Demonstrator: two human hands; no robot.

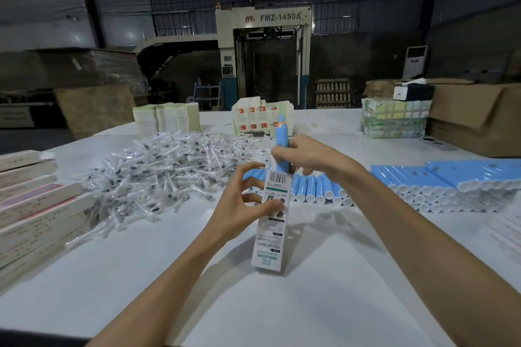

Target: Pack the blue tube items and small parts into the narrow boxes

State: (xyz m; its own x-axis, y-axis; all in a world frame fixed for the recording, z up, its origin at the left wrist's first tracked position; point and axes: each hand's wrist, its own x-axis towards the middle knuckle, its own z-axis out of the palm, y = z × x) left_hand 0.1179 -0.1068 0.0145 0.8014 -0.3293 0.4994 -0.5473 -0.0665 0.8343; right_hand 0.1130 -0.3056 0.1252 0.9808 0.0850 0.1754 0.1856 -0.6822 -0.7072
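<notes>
The white worktop [324, 304] is carrying everything. The stacked rows of blue tubes [439, 180] are lying to the right of the fingers, with more running behind them. The heap of bagged small parts [169, 166] is spreading out to their left and beyond. A stack of closed boxes [36, 205] is sitting far to the left. Between the hands, one narrow box [272, 234] is standing nearly upright with its open mouth uppermost; whether its lower end is resting on the worktop cannot be told. The left hand [239, 200] is gripping the box's upper half, with the thumb on the printed face and the fingers [248, 167] curling round the far side. The right hand [304, 158] is pinching one blue tube [282, 138] at mid-length, directly above the left fingers. The tube's long axis is running almost in line with the box, with its tapered tip pointing up and its lower end sitting at the mouth. The coming move is probably a straight push down along that shared axis, and any tilt could catch the tube on the rim.
</notes>
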